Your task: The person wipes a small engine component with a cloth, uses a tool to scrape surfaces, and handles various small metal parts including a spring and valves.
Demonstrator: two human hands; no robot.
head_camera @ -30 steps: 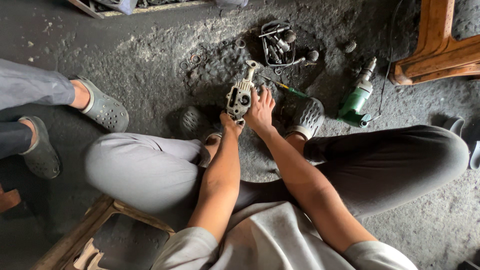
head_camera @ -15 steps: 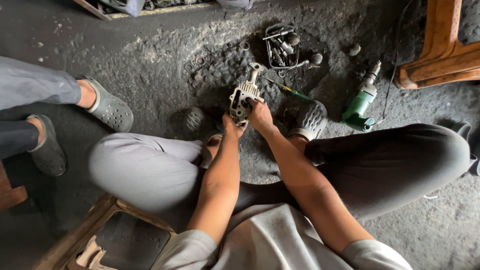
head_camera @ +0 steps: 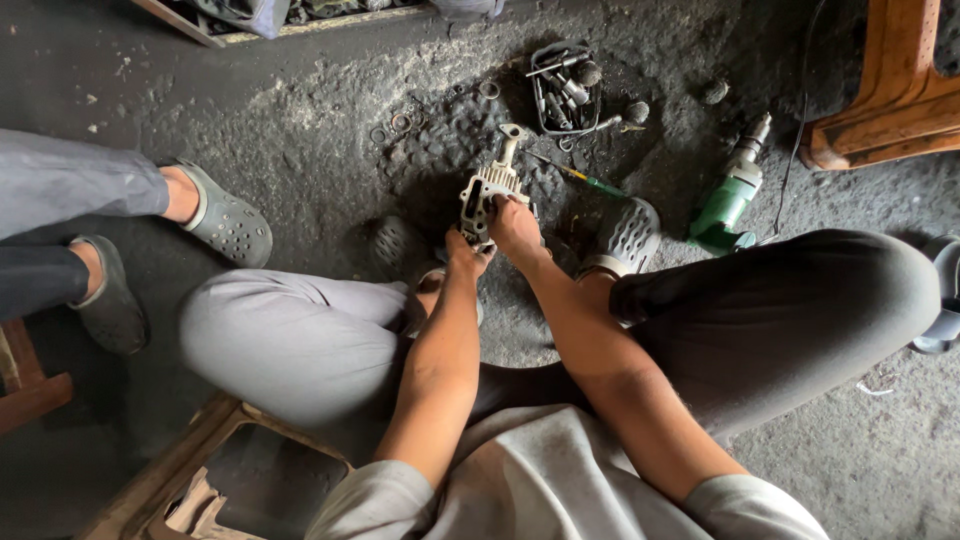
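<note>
Head view, read from left to right: at nine o'clock another person's feet in grey clogs [head_camera: 222, 222] are seen resting on the dark, gritty floor [head_camera: 300, 130], beside a wooden stool leg [head_camera: 30, 385]. Lower left, at seven o'clock, a worn wooden frame [head_camera: 190, 470] is partly shown. In the middle, a pale ribbed metal housing [head_camera: 485, 195] is held just above the floor between the wearer's knees. The left hand [head_camera: 462, 252] is closed around the housing's lower end, the fingers pinching it from below. The right hand [head_camera: 515, 225] is laid over its right side with the fingers curled onto the casting; whether a small tool is held under them cannot be told.

As a judgement, the work on the housing is taken to be under way and not finished: loose washers [head_camera: 400, 125] and sockets are scattered at twelve o'clock, and nothing is seen fitted back. A wire basket of tools [head_camera: 565, 85] is placed just beyond the housing, with a green-handled screwdriver [head_camera: 585, 180] beside it. At two o'clock a green power drill [head_camera: 730, 200] is laid on the floor, and an orange wooden bench leg [head_camera: 890, 100] is seen at the far right. The floor is rough, oily and dusty throughout.
</note>
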